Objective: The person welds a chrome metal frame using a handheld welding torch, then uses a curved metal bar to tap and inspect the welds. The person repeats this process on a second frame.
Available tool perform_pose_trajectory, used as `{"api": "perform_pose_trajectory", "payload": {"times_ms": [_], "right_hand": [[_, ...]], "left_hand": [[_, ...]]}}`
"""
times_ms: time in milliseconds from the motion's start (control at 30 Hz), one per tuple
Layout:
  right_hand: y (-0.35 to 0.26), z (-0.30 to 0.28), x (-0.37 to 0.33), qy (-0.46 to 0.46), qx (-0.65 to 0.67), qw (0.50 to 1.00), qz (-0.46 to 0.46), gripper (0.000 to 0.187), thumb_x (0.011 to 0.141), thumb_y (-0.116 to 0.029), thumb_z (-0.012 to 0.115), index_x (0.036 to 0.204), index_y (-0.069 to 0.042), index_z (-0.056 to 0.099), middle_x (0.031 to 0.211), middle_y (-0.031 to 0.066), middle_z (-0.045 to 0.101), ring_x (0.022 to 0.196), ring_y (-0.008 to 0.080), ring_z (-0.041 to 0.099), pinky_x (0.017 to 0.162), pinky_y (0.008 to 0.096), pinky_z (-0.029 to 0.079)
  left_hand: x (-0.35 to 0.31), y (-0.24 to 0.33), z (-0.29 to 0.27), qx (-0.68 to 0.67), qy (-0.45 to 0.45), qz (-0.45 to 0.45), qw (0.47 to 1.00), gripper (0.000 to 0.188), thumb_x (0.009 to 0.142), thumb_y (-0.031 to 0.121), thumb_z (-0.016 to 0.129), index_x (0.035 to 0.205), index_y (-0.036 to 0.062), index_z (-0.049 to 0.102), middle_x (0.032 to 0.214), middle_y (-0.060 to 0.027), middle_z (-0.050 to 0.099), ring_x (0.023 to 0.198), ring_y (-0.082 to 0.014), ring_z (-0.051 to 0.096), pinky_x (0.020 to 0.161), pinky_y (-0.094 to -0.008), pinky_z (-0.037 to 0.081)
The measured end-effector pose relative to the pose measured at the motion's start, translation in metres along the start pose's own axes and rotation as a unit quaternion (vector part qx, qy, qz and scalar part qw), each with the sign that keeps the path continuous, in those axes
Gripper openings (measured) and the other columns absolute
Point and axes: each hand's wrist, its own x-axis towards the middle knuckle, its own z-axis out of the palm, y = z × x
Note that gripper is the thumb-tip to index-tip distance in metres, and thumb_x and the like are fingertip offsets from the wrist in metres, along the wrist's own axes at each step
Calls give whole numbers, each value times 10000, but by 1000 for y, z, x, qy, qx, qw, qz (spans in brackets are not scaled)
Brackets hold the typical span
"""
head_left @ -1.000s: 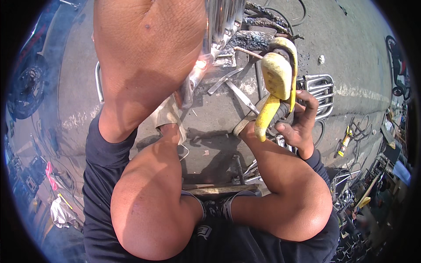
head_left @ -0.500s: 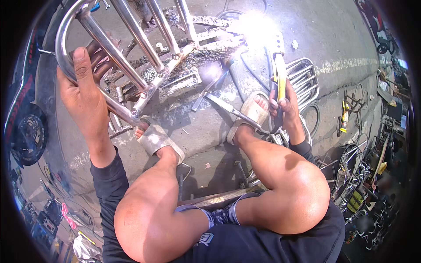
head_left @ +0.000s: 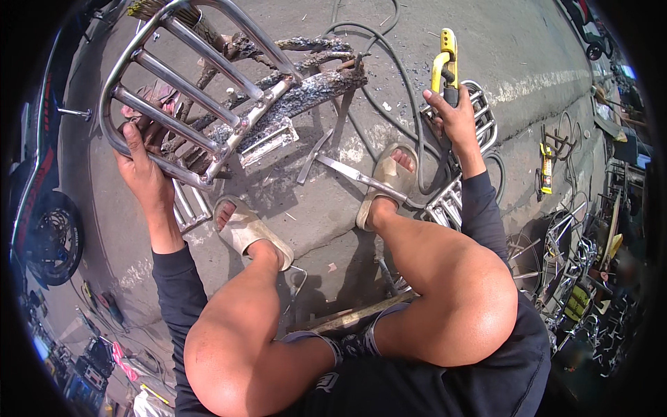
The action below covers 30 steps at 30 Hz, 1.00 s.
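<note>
My left hand is closed around the curved lower left corner of a shiny tubular metal rack, its thumb on the near side. The rack is tilted, with its flat end bar near a rusty metal stand crusted with weld spatter. At the right, my right hand grips the dark handle of a yellow welding electrode holder, raised away from the rack. No electrode can be made out in its jaws. Between my feet and the stand lies a chipping hammer.
A cable loops over the concrete floor. Further tubular racks lie beside my right arm and by my left foot. A can of welding rods stands at the far left. A motorcycle wheel is at the left edge; metal frames crowd the right.
The bright welding arc has gone out. My right hand has drawn the electrode holder up and away from the stand. The rack in my left hand has turned and sits lower in view.
</note>
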Motion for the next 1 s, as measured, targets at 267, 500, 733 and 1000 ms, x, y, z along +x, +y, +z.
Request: {"api": "perform_pose_trajectory", "payload": {"times_ms": [267,500,733,1000], "right_hand": [[44,20,30,-28,60,986,152,784,774,-515,877,1206,42,534,762,23,565,500,91,534,421,271,440],[60,0,71,5,-80,988,129,879,730,-532,896,1197,112,522,899,130,665,650,176,637,610,311,520],[70,-10,80,15,-289,953,93,957,759,-657,806,1247,135,580,858,111,661,742,189,643,704,338,531],[105,85,-3,-79,-535,838,-79,703,873,-174,722,1518,-153,442,1364,255,549,1241,459,550,975,562,477]], "left_hand": [[-18,13,3,-131,-89,21,987,144,1103,234,489,1069,95,503,1393,-313,568,1300,-429,580,1102,-557,446],[-17,10,8,-121,-49,21,991,113,1089,204,496,1071,95,518,1382,-306,573,1296,-438,584,1128,-581,424],[-17,6,5,-140,-63,7,988,139,1099,193,475,1132,68,526,1381,-295,575,1280,-407,601,1093,-536,473],[-15,7,-4,-121,-96,36,987,121,1101,196,480,1038,95,498,1359,-316,599,1254,-423,620,1072,-536,490]]}}
